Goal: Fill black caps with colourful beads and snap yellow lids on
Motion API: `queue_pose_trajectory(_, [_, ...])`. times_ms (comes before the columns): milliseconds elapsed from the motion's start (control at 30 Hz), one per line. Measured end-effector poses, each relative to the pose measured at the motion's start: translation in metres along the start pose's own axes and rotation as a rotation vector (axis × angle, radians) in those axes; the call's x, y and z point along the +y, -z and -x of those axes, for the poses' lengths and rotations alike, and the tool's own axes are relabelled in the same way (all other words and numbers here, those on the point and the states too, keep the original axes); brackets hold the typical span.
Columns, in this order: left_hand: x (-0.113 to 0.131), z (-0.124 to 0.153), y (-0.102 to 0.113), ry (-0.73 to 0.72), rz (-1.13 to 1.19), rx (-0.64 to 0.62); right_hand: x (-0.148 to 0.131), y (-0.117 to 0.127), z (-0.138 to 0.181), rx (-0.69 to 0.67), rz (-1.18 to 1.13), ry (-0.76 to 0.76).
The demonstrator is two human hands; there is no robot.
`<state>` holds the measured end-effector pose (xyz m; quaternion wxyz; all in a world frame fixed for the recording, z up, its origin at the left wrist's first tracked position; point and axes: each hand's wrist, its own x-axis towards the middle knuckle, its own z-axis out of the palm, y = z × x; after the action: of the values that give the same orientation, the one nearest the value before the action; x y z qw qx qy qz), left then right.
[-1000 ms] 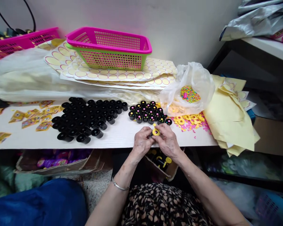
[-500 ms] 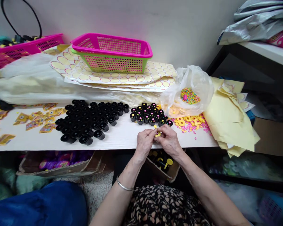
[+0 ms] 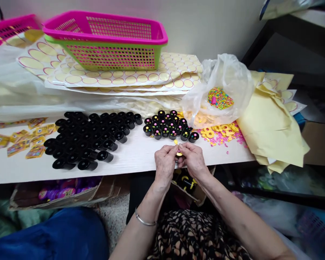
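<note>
My left hand and my right hand meet at the table's front edge, fingers pinched together on a small black container with a yellow lid. Just beyond them stands a cluster of black containers filled with coloured beads. To the left lies a large group of empty black containers. Yellow ring lids and pink beads are scattered to the right, under a clear plastic bag of coloured beads.
A pink and green basket sits on sheets of round stickers at the back. Yellow printed labels lie far left. Yellow backing paper hangs off the right edge. Cardboard boxes stand under the table.
The view has moved closer and lower over the table. Both hands stay together on the small container, working the yellow lid, shifted slightly up toward the bead-filled cluster.
</note>
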<state>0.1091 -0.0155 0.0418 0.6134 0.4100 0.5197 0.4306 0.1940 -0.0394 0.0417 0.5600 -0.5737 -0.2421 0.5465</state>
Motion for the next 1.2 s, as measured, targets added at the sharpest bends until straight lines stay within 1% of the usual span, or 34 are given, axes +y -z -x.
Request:
queue_pose_trajectory(133, [0.001,-0.006,0.001,0.028,-0.002,0.016,-0.001,-0.003,-0.003,0.040,-0.002,0.007])
queue_pose_trajectory(233, [0.003,-0.008,0.003,0.056,-0.045,0.012,-0.001,-0.004,-0.001,0.056,-0.046,-0.051])
queue_pose_trajectory(300, [0.004,-0.008,0.005,0.051,-0.074,0.009,-0.003,-0.003,0.002,0.006,-0.060,-0.071])
queue_pose_trajectory(400, [0.006,-0.007,0.006,0.042,-0.107,-0.016,-0.006,0.002,0.006,-0.119,-0.060,-0.040])
queue_pose_trajectory(467, [0.009,-0.008,0.008,0.048,-0.145,-0.046,-0.009,0.005,0.008,-0.171,-0.051,-0.041])
queue_pose_trajectory(633, [0.015,-0.014,0.012,0.042,-0.208,-0.106,-0.021,0.008,0.003,-0.209,-0.029,-0.127])
queue_pose_trajectory(700, [0.013,-0.016,0.012,0.033,-0.213,-0.125,-0.025,0.009,0.001,-0.237,-0.016,-0.153])
queue_pose_trajectory(767, [0.010,-0.019,0.011,0.038,-0.207,-0.116,-0.027,0.010,0.000,-0.259,0.021,-0.179])
queue_pose_trajectory(900, [0.003,-0.025,0.008,0.054,-0.215,-0.067,-0.029,0.011,0.000,-0.269,0.080,-0.140])
queue_pose_trajectory(1000, [0.001,-0.023,0.010,0.030,-0.246,-0.069,-0.027,0.012,0.000,-0.306,0.087,-0.124])
queue_pose_trajectory(1067, [0.002,-0.018,0.016,-0.010,-0.228,-0.108,-0.023,0.014,0.000,-0.341,0.080,-0.126])
queue_pose_trajectory(1133, [0.004,-0.010,0.024,-0.070,-0.165,-0.216,-0.018,0.015,0.000,-0.331,0.051,-0.100])
queue_pose_trajectory(1200, [0.005,-0.002,0.031,-0.126,-0.089,-0.333,-0.013,0.014,0.005,-0.278,-0.005,-0.060])
